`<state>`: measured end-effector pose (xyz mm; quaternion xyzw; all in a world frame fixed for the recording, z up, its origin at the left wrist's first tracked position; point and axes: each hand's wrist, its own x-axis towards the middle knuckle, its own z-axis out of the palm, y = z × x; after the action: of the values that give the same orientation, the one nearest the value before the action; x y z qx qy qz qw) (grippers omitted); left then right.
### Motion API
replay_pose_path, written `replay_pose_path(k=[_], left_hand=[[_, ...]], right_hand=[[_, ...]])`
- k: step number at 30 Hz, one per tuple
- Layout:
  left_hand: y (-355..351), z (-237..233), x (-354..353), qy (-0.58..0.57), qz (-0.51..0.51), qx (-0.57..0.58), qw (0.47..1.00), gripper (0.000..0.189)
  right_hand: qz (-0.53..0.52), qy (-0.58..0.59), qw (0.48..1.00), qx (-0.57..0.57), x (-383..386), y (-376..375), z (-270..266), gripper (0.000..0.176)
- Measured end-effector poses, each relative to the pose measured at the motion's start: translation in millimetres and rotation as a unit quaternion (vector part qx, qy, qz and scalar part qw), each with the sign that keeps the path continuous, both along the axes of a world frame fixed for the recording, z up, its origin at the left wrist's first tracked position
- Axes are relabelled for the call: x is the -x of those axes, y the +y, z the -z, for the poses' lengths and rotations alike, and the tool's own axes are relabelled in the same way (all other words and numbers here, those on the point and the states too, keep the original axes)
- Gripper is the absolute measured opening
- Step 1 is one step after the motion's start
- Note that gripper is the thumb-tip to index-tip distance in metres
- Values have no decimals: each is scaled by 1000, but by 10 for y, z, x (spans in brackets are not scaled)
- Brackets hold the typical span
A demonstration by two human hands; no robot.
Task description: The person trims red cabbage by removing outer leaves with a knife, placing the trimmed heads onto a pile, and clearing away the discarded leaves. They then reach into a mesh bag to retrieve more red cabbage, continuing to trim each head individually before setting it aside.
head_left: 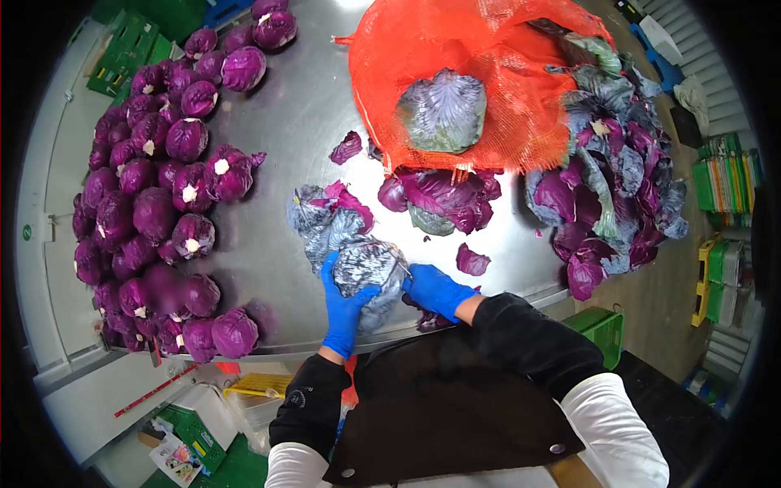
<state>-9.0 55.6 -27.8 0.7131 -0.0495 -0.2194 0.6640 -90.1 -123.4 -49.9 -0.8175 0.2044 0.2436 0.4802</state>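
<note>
My left hand, in a blue glove, is wrapped round the near left side of a red cabbage with greyish outer leaves. On the cabbage's right side, my gloved right hand is closed. What its fingers grip is hidden; a thin edge shows at the fingertips, too small to name. Loose grey and purple leaves lie just beyond the cabbage on the metal table. A small purple leaf piece rests beyond my right hand.
Many trimmed purple cabbages are heaped along the table's left side. A red net sack lies at the back, with a grey-purple leaf on top. Loose leaves pile up at the right. A green crate stands below the right edge.
</note>
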Motion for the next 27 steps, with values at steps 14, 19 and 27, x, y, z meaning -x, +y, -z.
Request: replay_pose_path(k=[14, 19, 27], left_hand=[[-2, -80, -6, 5, 28, -10, 1000, 81], [37, 17, -22, -11, -34, -10, 999, 79], [92, 92, -159, 87, -55, 81, 991, 71]], right_hand=[[3, -12, 1000, -12, 94, 81, -21, 30], [-76, -95, 991, 63, -30, 31, -6, 26], [-85, -53, 995, 3, 74, 32, -252, 31]])
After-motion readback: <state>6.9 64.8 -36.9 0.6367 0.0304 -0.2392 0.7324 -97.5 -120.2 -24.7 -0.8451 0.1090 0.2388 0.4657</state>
